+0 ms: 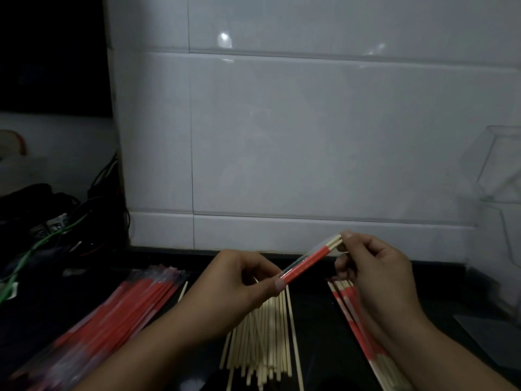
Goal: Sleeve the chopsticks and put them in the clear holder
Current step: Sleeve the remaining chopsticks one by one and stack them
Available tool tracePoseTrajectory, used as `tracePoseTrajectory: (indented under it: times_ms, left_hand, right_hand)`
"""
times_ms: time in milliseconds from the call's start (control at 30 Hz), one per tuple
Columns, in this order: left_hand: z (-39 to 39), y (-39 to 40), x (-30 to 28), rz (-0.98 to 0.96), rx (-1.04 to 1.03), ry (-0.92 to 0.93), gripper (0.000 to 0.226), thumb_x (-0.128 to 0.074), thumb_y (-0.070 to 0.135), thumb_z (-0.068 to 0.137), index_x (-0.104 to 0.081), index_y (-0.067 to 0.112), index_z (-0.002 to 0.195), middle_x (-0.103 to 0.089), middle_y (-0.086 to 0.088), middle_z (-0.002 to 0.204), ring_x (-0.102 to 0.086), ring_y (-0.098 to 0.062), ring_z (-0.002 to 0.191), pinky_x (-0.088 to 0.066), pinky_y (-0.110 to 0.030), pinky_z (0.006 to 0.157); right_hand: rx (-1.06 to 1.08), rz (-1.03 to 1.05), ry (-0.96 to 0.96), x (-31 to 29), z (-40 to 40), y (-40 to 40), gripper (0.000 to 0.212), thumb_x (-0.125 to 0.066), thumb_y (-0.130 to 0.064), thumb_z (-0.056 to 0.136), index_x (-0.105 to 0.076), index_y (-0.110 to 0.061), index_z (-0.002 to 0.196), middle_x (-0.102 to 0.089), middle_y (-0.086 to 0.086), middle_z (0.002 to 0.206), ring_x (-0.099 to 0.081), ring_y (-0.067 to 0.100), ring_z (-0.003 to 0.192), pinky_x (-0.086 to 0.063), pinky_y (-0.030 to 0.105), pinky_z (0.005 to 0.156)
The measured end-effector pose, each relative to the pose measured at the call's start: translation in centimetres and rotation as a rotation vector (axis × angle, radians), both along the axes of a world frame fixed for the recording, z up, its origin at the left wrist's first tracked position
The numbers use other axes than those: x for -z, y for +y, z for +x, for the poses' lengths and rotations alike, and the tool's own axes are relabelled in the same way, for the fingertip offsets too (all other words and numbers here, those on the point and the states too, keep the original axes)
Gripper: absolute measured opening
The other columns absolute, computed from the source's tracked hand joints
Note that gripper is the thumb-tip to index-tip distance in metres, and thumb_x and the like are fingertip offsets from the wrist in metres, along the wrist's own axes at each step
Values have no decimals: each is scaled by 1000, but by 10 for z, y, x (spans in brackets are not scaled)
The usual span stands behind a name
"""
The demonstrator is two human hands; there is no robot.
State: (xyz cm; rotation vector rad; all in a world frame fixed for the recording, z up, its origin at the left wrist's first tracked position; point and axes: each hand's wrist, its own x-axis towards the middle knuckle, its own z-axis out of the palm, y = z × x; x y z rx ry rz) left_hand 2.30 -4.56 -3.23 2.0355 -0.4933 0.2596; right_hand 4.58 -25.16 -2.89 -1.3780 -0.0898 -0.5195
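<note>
Nearest, on the dark worktop (324, 320), bare chopsticks (262, 340) lie fanned by its near edge. Above them the left hand (239, 286) pinches the red sleeve (306, 262) while the right hand (377, 266) pinches the pair's (337, 243) protruding ends — both grips closed. Pushing crookedly could buckle or tear the sleeve. The clear holder (501, 176) waits far right.
</note>
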Motion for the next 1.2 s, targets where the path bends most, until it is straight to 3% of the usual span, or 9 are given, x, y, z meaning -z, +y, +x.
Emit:
tracePoseTrajectory:
  times_ms: [100, 167, 333, 433, 567, 700, 800, 933, 1200]
  left_hand:
    - [0, -6, 2, -174, -34, -13, 2, -75, 24, 85, -76, 26, 86, -73, 2, 75, -63, -5, 62, -51, -19, 60]
    - [0, -10, 4, -231, -43, -26, 3, -76, 22, 85, -76, 26, 85, -72, 0, 74, -64, -10, 62, -52, -22, 60]
    - [-6, -12, 1, -130, 56, 47, 16, -67, 38, 87, -74, 24, 89, -75, 0, 79, -69, -9, 69, -55, -26, 66]
    - [1, 7, -3, 164, -207, -83, 39, -50, 62, 87, -70, 29, 86, -70, 4, 73, -64, -3, 66, -54, -30, 67]
    - [23, 60, -2, 601, -669, -46, 29, -53, 51, 95, -67, 27, 86, -68, 6, 80, -65, -14, 78, -53, -30, 71]
    - [32, 88, 8, 822, -804, 144, 33, -51, 53, 94, -62, 22, 95, -62, -1, 92, -60, -23, 86, -47, -29, 74]
    - [34, 89, 13, 888, -783, 215, 38, -48, 53, 96, -62, 21, 109, -66, -8, 113, -64, -28, 103, -47, -30, 79]
    - [40, 90, 22, 918, -751, 269, 35, -54, 41, 94, -60, 18, 120, -65, -10, 121, -64, -29, 111, -51, -32, 88]
    - [47, 81, 22, 763, -752, 197, 24, -54, 32, 98, -56, 13, 82, -68, -14, 104, -66, -32, 97, -45, -29, 73]
  right_hand:
    - [-296, 158, 96, -2, -3, 9, 28, -55, -29, 97, -71, -6, 94, -71, 8, 77, -61, 17, 62, -47, 30, 56]
    - [-405, -5, 141, 0, -10, 14, 30, -52, -26, 98, -72, -4, 97, -73, 11, 85, -62, 17, 63, -46, 29, 55]
    - [-248, -172, 129, -1, -6, 9, 29, -52, -17, 98, -73, -2, 85, -69, 14, 71, -58, 18, 56, -38, 26, 46]
    - [-121, -171, 204, -12, 10, -19, 31, -56, -10, 92, -64, 0, 63, -55, 15, 51, -45, 24, 45, -27, 27, 47]
    - [-69, -644, 411, -13, 22, -60, 33, -61, -11, 87, -59, -2, 56, -48, 17, 46, -39, 20, 41, -30, 29, 47]
    - [-8, -1073, 554, 7, 37, -68, 25, -65, -7, 84, -67, 9, 66, -58, 14, 50, -52, 21, 40, -43, 26, 44]
    - [86, -1242, 517, 15, 43, -62, 20, -72, -18, 81, -74, 2, 80, -73, 14, 73, -69, 22, 61, -54, 30, 59]
    - [212, -1286, 387, 14, 36, -53, 15, -72, -29, 83, -71, -15, 83, -69, 2, 82, -63, 12, 71, -53, 29, 67]
    - [60, -1271, 2, 11, -4, 1, 10, -64, -41, 89, -68, -33, 85, -64, -13, 68, -59, -3, 65, -46, 12, 61]
